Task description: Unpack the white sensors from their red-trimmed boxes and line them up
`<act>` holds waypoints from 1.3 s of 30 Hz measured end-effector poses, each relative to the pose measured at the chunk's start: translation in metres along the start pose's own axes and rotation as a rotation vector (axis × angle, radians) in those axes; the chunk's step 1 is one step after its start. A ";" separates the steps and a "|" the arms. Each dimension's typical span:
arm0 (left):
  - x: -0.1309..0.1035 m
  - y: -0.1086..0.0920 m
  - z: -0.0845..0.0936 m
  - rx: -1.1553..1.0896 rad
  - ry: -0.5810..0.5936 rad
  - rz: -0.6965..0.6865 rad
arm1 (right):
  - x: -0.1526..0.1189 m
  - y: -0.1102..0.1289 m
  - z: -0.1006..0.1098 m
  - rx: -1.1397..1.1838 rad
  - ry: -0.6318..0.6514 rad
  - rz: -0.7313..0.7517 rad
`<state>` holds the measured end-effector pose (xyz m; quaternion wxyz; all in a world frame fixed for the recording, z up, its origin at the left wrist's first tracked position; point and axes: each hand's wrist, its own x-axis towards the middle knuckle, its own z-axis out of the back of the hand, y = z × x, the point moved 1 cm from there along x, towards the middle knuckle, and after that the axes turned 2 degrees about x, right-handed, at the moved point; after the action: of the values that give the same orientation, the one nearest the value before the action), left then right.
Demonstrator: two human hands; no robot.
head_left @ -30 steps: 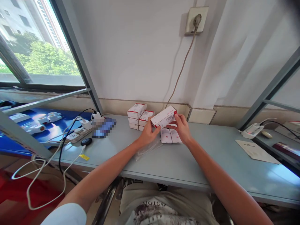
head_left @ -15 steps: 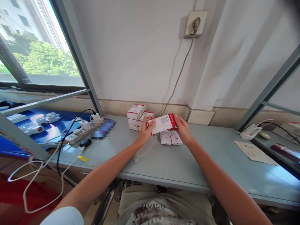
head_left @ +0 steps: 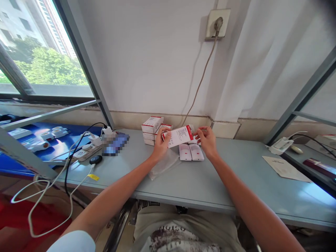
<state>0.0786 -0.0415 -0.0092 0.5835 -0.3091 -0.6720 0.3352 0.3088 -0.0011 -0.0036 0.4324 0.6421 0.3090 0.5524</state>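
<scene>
My left hand (head_left: 162, 145) is closed round the left end of a flat white and red cardboard box (head_left: 179, 136), which I hold tilted above the table. A pale flap shows at the box's right end. Close to that end my right hand (head_left: 207, 140) has its fingers curled together; whether they pinch the flap or something else is hidden. Beneath the box, two white detectors (head_left: 191, 152) with small red marks lie side by side. A clear plastic bag (head_left: 165, 164) lies crumpled near my left wrist. Behind my left hand are stacked several similar boxes (head_left: 152, 125).
On the left of the grey table (head_left: 220, 189) are a blurred-out phone (head_left: 115, 144), a power strip (head_left: 88, 151), a black round device (head_left: 95, 160) and looping cables. A sheet of paper (head_left: 285, 168) lies on the right. A cord (head_left: 203, 78) hangs from the wall socket.
My right hand has let go of the box's red end and moved slightly right, its fingers curling. A flap now stands out there. The box has shifted a little left in my left hand.
</scene>
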 end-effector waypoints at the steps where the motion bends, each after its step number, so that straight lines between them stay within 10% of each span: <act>1: 0.001 0.001 0.001 0.004 -0.008 -0.011 | -0.001 0.003 -0.001 0.057 0.026 -0.018; 9: 0.002 0.003 0.001 0.027 -0.024 0.001 | -0.014 0.024 -0.010 0.251 0.272 -0.110; 39: 0.004 -0.001 0.002 0.052 0.022 0.019 | -0.011 0.015 -0.008 0.087 0.324 0.062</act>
<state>0.0757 -0.0391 -0.0060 0.5957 -0.3040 -0.6533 0.3549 0.2976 -0.0158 0.0050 0.3314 0.5722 0.3782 0.6478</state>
